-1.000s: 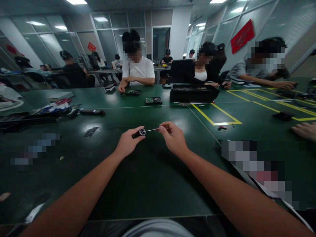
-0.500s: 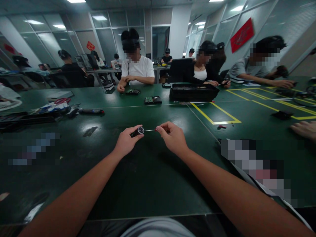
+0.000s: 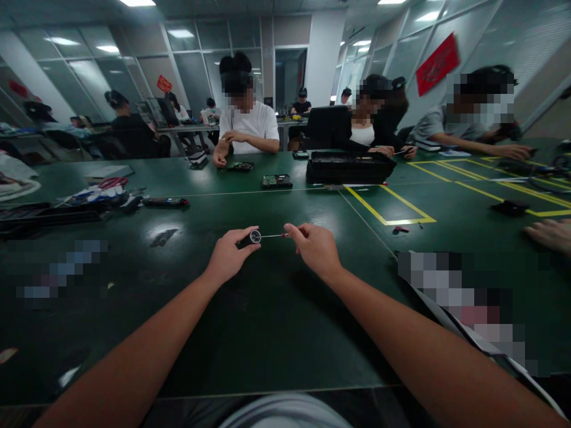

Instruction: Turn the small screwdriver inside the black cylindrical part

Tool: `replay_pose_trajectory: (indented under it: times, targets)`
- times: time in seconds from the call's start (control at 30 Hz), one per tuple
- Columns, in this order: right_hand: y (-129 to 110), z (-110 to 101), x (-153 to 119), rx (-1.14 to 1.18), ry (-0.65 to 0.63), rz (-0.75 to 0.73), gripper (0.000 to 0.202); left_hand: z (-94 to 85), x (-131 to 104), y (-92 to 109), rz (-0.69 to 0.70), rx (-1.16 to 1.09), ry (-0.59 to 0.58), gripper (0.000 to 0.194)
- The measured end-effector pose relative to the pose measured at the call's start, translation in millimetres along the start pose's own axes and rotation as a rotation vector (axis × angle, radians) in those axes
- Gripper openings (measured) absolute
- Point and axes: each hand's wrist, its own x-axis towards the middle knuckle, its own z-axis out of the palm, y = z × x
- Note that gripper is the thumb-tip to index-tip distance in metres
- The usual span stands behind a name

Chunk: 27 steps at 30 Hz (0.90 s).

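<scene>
My left hand (image 3: 228, 255) is closed around a black cylinder (image 3: 244, 241) whose round, silver-rimmed end (image 3: 255, 236) faces right. A thin screwdriver (image 3: 272, 236) with a metal shaft and a bit of red at its handle reaches from my right hand (image 3: 316, 248) to that end. My right thumb and fingers pinch the handle, which is mostly hidden by them. The shaft's tip meets the cylinder's open end; how deep it goes in, I cannot tell. Both hands are above the green table (image 3: 276, 333).
A black open case (image 3: 350, 169) and a hard drive (image 3: 276, 181) lie ahead. Red-handled scissors (image 3: 113, 182) and a black tool (image 3: 165, 202) are at the left. A blurred sheet (image 3: 446, 297) is at the right, near another person's hand (image 3: 551, 233). Several people sit around.
My right thumb and fingers have shifted on the screwdriver handle, the thumb now raised higher and the hand slightly farther right. My left hand and the cylinder have hardly moved.
</scene>
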Motion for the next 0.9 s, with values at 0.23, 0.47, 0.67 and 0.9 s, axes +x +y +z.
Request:
replay_pose_trajectory:
  times: [0.23, 0.47, 0.67, 0.9]
  targets:
    - [9.8, 2.7, 4.5, -0.159, 0.034, -0.011, 0.068, -0.2, -0.8, -0.8, 0.046, -0.001, 0.02, 0.045]
    - [8.0, 1.4, 4.8, -0.184, 0.014, 0.044, 0.069, -1.3, -1.4, 0.5, 0.066, 0.034, 0.008, 0.046]
    - [6.8, 2.1, 2.0, -0.172, 0.005, 0.023, 0.069, -3.2, -0.7, 1.8, 0.094, 0.096, -0.016, 0.045]
    - [4.7, 2.8, 1.3, -0.127, 0.057, -0.119, 0.053, -3.6, -0.3, 4.0, 0.075, 0.135, -0.059, 0.042]
